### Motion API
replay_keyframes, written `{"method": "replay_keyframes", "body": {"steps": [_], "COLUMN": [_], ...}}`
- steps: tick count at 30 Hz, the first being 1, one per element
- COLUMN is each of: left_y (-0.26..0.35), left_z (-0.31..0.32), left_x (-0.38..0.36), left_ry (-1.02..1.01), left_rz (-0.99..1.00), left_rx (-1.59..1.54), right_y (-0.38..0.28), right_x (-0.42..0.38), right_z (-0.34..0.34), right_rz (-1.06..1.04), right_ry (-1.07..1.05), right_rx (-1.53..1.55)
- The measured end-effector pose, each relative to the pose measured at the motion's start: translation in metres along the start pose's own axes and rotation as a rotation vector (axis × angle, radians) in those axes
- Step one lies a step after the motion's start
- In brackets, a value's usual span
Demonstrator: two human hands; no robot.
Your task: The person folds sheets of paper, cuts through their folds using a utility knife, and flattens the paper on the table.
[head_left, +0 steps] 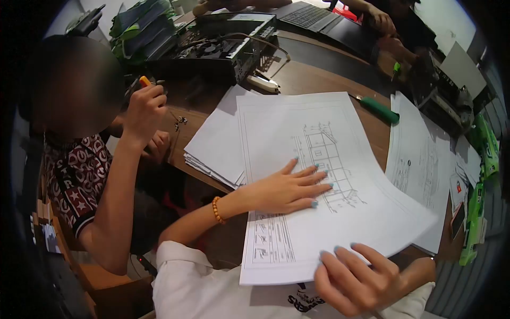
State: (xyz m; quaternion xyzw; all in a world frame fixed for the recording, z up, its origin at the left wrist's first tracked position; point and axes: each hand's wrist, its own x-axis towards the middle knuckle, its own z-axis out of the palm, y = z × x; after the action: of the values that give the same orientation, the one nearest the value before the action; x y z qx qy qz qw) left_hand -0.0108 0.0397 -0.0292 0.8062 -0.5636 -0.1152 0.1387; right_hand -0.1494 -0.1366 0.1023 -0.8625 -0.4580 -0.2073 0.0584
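Note:
A large printed drawing sheet (313,239) lies before me, with a line drawing of a framed structure on it. My left hand (284,189), a beaded bracelet at its wrist, rests flat on the sheet with fingers spread across the drawing. My right hand (361,279) curls its fingers over the sheet's lower right edge; its thumb is hidden. The sheet's right side bends upward near that hand. Under its left side is a stack of white papers (212,141).
A person's raised hand (144,114) holds an orange-tipped tool at left. Farther back are an opened electronic device (234,48), a laptop (313,18) and another person's hands. A green-handled screwdriver (380,110) and more papers (419,165) lie at right.

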Motion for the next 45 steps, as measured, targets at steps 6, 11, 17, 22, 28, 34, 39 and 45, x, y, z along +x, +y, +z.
{"method": "replay_keyframes", "body": {"steps": [6,11,17,22,28,34,39,45], "left_y": [0.009,0.036,-0.007,-0.090,-0.101,-0.095,-0.071,-0.053], "left_z": [-0.001,-0.010,-0.029,-0.045,-0.051,-0.046,-0.057,-0.060], "left_x": [-0.005,-0.078,-0.083,-0.056,-0.042,-0.041,-0.036,-0.033], "left_ry": [0.074,0.542,1.045,0.729,0.594,0.811,0.875,0.921], "left_rz": [0.113,0.082,-0.831,-0.820,-0.865,-0.679,-0.678,-0.629], "left_rx": [-1.016,-1.881,-0.573,-1.096,-1.152,-1.002,-0.852,-0.822], "right_y": [0.018,0.125,0.230,0.232,0.221,0.203,0.191,0.188], "right_x": [0.016,0.056,0.111,0.117,0.113,0.097,0.104,0.105], "right_z": [-0.049,0.023,0.142,0.163,0.169,0.171,0.156,0.139], "right_rz": [0.009,0.090,0.174,0.251,0.367,0.302,0.211,0.329], "right_ry": [-0.119,-0.261,-0.709,-0.665,-0.651,-0.065,-0.036,-0.109], "right_rx": [0.031,0.548,0.554,0.537,0.548,0.396,0.619,0.801]}}
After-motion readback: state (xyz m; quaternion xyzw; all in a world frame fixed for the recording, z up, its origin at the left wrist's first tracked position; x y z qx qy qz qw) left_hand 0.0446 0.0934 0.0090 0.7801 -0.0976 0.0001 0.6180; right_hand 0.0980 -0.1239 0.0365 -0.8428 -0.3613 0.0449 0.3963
